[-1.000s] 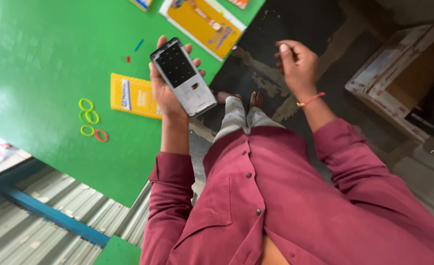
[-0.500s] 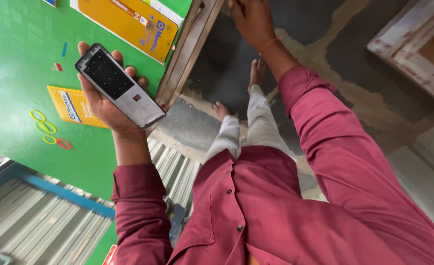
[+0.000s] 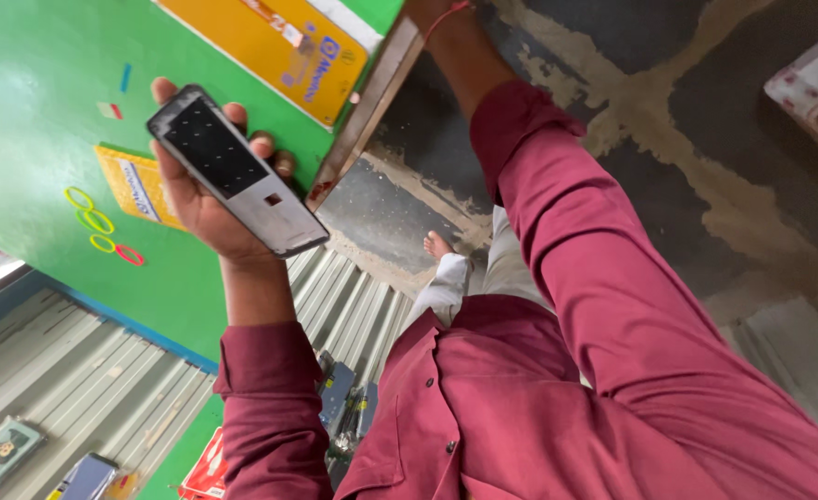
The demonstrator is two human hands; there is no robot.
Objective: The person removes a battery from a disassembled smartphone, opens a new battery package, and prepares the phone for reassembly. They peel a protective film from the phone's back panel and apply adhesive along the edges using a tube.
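Dark oblong device panel (image 3: 237,185) flat across the left hand (image 3: 207,208), fingers (image 3: 262,146) curled around its far edge

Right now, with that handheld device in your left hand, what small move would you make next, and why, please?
Probably bring the right hand back toward the handheld device. The left hand alone cradles it from below, above the green table, while the right arm reaches away past the frame's top edge, so nothing steadies it.
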